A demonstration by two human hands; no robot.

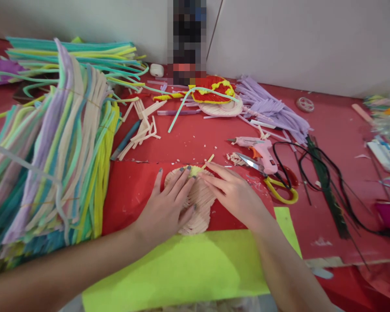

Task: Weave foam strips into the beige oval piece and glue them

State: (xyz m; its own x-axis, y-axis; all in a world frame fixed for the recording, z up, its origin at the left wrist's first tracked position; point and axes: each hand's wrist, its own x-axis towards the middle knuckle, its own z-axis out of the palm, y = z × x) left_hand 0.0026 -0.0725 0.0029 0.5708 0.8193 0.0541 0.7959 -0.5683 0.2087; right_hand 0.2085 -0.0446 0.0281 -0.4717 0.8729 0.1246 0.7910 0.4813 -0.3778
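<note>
A pale pink piece (199, 210) built from rows of fuzzy pipe cleaners lies on the red tabletop, with a patch of pale yellow near its top. My left hand (170, 197) rests flat on its left side, fingers spread. From the right, my right hand (232, 190) pinches a short pale yellow pipe cleaner (209, 160) between thumb and forefinger, against the yellow patch. Just right of that hand are scissors (281, 190) with yellow handles and a pink glue gun (256, 149).
Bundles of coloured pipe cleaners (61, 151) crowd the left. Purple ones (273, 108) lie behind, near a red and yellow piece (212, 89). Cut pink scraps (143, 125) are scattered mid-table. A black cord (341, 182) loops at right. Bright green felt (182, 264) covers the front edge.
</note>
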